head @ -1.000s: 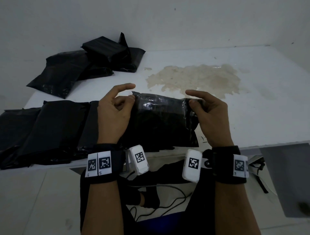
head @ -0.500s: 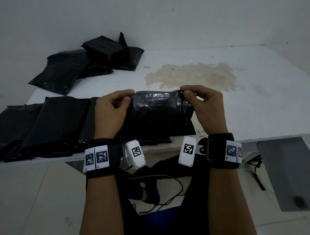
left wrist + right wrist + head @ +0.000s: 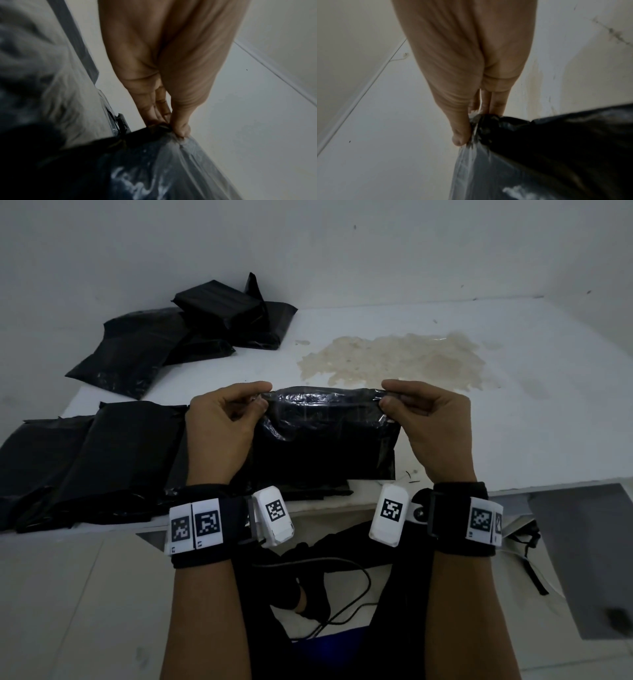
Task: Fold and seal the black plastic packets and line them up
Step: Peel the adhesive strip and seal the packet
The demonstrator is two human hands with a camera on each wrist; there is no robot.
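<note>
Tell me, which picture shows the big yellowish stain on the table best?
The head view: the whole stain spreads beyond the held packet. The right wrist view catches only a faint streak; the left wrist view shows none.

One packet [image 3: 325,440] is held near the front edge of the worktop [image 3: 513,433], pinched at its far corners between the left hand [image 3: 222,433] and the right hand [image 3: 435,433]. A row of packets [image 3: 85,460] is laid directly to its left along the front edge. A heap of packets [image 3: 191,337] is placed behind that row, at the far left. A stain [image 3: 404,361] is seen behind the held packet.
</note>
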